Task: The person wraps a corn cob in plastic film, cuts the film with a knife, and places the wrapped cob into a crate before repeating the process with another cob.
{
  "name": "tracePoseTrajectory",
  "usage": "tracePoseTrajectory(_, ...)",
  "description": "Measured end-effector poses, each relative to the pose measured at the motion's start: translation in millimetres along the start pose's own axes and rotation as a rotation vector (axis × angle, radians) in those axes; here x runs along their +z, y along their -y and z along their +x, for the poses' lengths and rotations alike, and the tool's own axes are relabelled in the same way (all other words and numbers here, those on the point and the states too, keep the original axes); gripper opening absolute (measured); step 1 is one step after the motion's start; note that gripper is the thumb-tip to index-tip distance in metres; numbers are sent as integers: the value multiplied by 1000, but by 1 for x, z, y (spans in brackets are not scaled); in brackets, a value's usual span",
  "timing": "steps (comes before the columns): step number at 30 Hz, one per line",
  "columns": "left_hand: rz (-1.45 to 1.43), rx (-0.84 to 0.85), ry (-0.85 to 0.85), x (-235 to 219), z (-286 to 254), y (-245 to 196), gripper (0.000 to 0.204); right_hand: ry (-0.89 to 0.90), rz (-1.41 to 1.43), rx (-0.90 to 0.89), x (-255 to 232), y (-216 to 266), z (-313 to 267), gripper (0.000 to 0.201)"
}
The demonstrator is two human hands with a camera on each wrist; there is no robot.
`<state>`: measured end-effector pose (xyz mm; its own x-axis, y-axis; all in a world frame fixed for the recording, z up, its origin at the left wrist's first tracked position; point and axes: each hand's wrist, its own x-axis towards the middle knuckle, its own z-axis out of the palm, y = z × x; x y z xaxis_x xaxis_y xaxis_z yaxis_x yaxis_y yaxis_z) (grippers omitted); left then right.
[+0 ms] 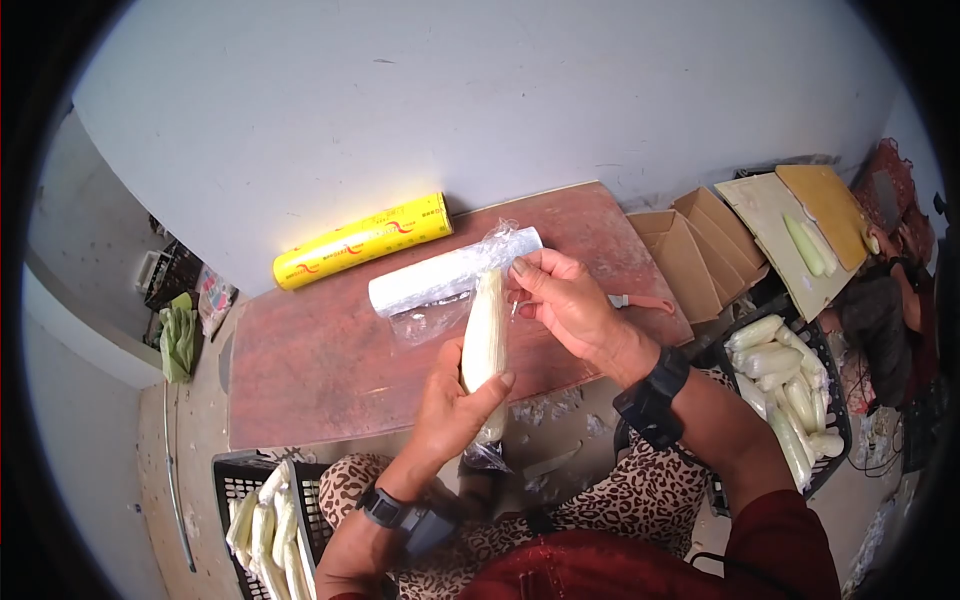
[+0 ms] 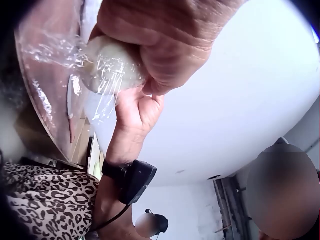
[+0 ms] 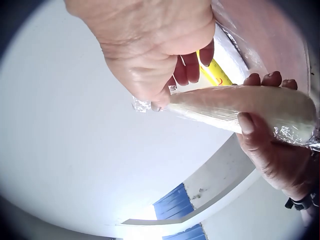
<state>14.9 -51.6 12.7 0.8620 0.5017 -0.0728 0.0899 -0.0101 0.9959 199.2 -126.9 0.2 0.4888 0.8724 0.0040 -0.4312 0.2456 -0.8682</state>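
Note:
A pale, husked ear of corn (image 1: 485, 330) with clear plastic film round it stands tilted upward above the table's front edge. My left hand (image 1: 455, 405) grips its lower half, thumb across the front. Loose film bunches below the thick end, as the left wrist view shows. At the narrow tip, my right hand (image 1: 565, 300) pinches the plastic film (image 3: 141, 104) between thumb and forefinger; its other fingers are curled loosely. Behind the corn lies a white roll of cling film (image 1: 420, 280), a loose sheet hanging from its front.
A yellow roll (image 1: 365, 240) lies along the back of the reddish table (image 1: 300, 380). A knife with a pink handle (image 1: 645, 302) rests to the right. Wrapped ears fill a black crate (image 1: 845, 440) at right; another crate (image 1: 232, 480) of ears stands at left. Cardboard (image 1: 690, 255) stands beside the table.

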Motion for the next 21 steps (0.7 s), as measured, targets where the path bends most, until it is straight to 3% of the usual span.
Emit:
tracePoseTrajectory(9, 105, 27, 6, -2, 3, 12, 45, -23, -42, -72, -6, 8, 1, 12)
tracePoseTrajectory(14, -73, 29, 41, -1, 1, 9, 47, -72, -84, 20, -8, 8, 1, 9)
tracePoseTrajectory(18, -216, -42, 80, -1, -3, 1, 49, -73, -101, -2, -7, 10, 0, 9)
tracePoseTrajectory(21, -228, -6, 64, 0, -2, 4, 55, -66, -108, -7, -8, 10, 0, 12)
